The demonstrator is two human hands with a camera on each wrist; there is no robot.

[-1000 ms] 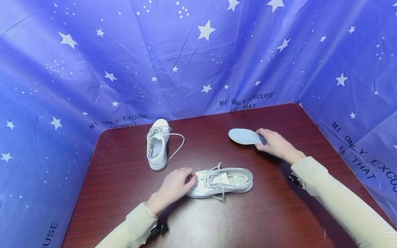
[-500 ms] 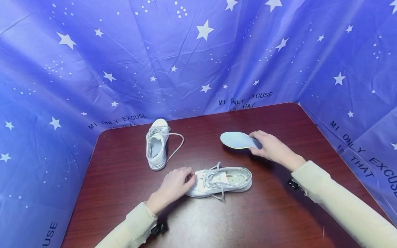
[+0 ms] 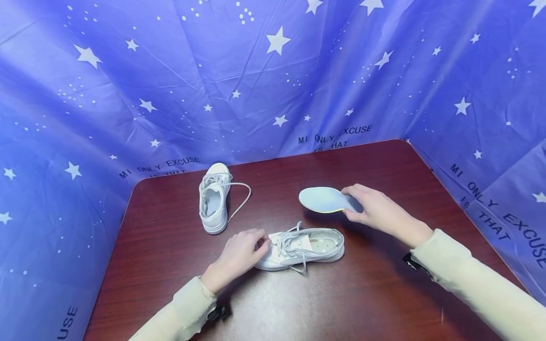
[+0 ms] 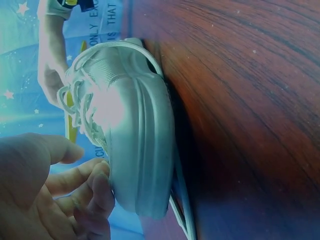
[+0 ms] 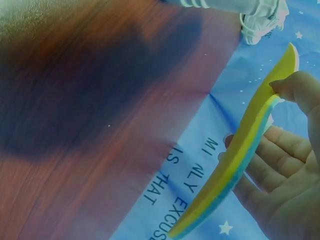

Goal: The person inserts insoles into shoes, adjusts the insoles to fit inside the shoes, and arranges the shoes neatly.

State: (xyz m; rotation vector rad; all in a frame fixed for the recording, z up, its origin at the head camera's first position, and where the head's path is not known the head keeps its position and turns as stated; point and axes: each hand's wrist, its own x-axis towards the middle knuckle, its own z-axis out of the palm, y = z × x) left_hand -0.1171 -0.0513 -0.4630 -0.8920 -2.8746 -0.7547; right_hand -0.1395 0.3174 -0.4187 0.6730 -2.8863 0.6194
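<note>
My right hand (image 3: 379, 210) pinches an insole (image 3: 320, 200) by its heel end, thumb on one edge and fingers on the other. The insole has a pale blue top and, in the right wrist view, a yellow underside (image 5: 235, 157); it hangs above the table behind the near shoe. That white lace-up sneaker (image 3: 326, 258) lies sideways in front of me, toe left and opening right. My left hand (image 3: 239, 255) rests at its toe, fingertips touching the upper. In the left wrist view the thumb stands apart from the sneaker (image 4: 145, 140), and the other fingers are loosely bent.
A second white sneaker (image 3: 214, 219) stands at the back left, toe away from me, one long lace (image 3: 247, 199) looping onto the wood. The dark red table (image 3: 384, 293) ends at a blue starry curtain (image 3: 239, 128) behind and on both sides.
My right hand has brought the insole nearer to me and slightly left, closer to the near sneaker. The left hand and both sneakers have stayed in place.
</note>
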